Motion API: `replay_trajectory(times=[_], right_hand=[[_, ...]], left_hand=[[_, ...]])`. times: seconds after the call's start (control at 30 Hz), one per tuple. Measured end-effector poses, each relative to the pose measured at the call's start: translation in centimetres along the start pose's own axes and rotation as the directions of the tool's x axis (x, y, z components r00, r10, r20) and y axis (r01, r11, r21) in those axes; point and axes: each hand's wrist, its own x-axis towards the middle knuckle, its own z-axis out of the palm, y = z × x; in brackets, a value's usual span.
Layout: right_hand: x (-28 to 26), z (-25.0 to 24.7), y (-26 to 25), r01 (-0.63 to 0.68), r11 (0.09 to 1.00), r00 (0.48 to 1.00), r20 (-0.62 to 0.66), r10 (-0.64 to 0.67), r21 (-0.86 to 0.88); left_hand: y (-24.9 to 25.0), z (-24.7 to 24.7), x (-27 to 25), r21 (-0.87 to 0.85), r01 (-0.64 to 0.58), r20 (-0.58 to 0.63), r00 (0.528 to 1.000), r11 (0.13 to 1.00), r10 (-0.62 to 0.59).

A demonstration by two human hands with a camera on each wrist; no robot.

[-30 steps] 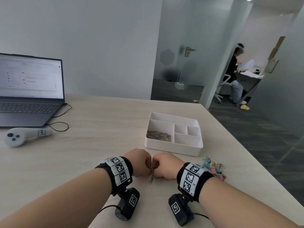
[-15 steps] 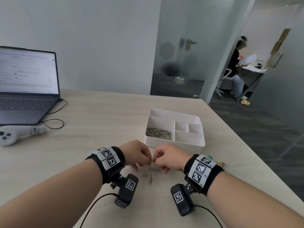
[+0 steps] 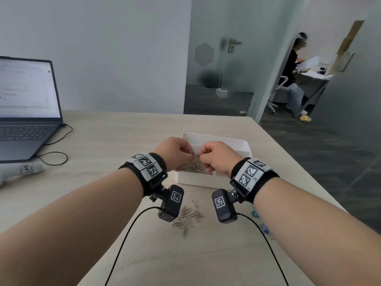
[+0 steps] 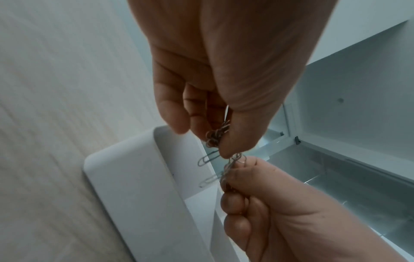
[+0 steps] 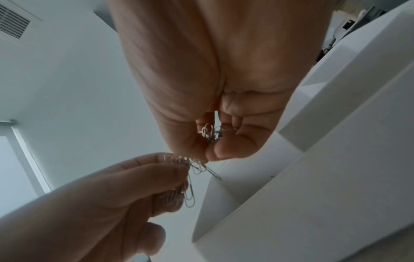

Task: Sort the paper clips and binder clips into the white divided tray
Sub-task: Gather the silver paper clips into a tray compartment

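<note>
Both the left hand [image 3: 174,152] and right hand [image 3: 216,156] pinch a bunch of thin silver wire paper clips [image 4: 216,136] above the white divided plastic tray [image 3: 245,144]. The step looks like the drop into the near-left compartment (already holding clips); next, loosen both pinches.

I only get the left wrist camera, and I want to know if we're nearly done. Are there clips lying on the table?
Observer: Yes. A loose heap of paper clips lies on the table, on the near side of the tray.
Child: Is anything in the tray?
Observer: A pile of paper clips sits in its near-left compartment.
Child: Where are the binder clips?
Observer: Coloured binder clips lie on the table by the right forearm, partly hidden by it.
</note>
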Motion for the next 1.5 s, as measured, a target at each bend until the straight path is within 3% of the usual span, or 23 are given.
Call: replay_trajectory(times=[0.17,0.3,0.43,0.57,0.67,0.77,0.87,0.93,1.0,1.2,1.33,1.5], right_hand=[[0.8,0.6,0.5,0.002,0.997,0.997,-0.081,-0.009,-0.083],[0.2,0.6,0.5,0.03,0.978,0.997,-0.065,-0.044,-0.207],[-0.6,0.6,0.7,0.047,0.973,0.997,-0.057,-0.061,-0.224],[-2.1,0.4,0.7,0.103,0.965,0.99,-0.073,-0.124,-0.242],[-3.7,0.6,1.0,0.144,0.957,0.982,-0.081,-0.169,-0.254],[-5.5,1.4,1.1,0.159,0.917,0.987,0.055,-0.15,-0.366],[-6.8,2.5,1.5,0.199,0.795,0.961,0.273,-0.043,-0.572],[-7.3,3.4,1.9,0.185,0.715,0.943,0.328,0.065,-0.674],[-7.6,4.1,2.4,0.196,0.681,0.932,0.349,0.093,-0.706],[-9.0,5.0,2.3,0.294,0.672,0.93,0.365,-0.039,-0.679],[-9.5,5.3,2.2,0.302,0.704,0.933,0.352,-0.079,-0.642],[-9.8,4.1,2.9,0.233,0.776,0.958,0.275,-0.079,-0.586]], left_hand=[[-0.3,0.6,1.1,0.032,0.049,-0.05,0.998,0.998,-0.047],[-0.6,0.7,0.9,0.097,0.035,-0.052,0.998,0.995,-0.03],[-0.9,0.1,-0.1,0.142,0.024,-0.043,0.999,0.99,-0.018],[-1.3,0.0,-1.8,0.157,0.018,0.029,0.999,0.987,-0.023],[-1.9,0.0,-3.6,0.22,0.0,0.159,0.987,0.976,-0.036],[-2.8,0.1,-5.4,0.395,-0.063,0.302,0.951,0.916,-0.065],[-3.7,0.6,-6.7,0.537,-0.098,0.379,0.915,0.838,-0.136],[-4.1,1.1,-7.4,0.56,-0.104,0.401,0.903,0.822,-0.158],[-4.1,1.4,-8.1,0.563,-0.112,0.406,0.9,0.819,-0.156],[-3.6,3.1,-9.9,0.613,-0.159,0.381,0.918,0.774,-0.113],[-2.7,3.4,-10.3,0.597,-0.166,0.366,0.927,0.785,-0.082],[-3.3,2.8,-10.7,0.534,-0.09,0.289,0.954,0.84,-0.081]])
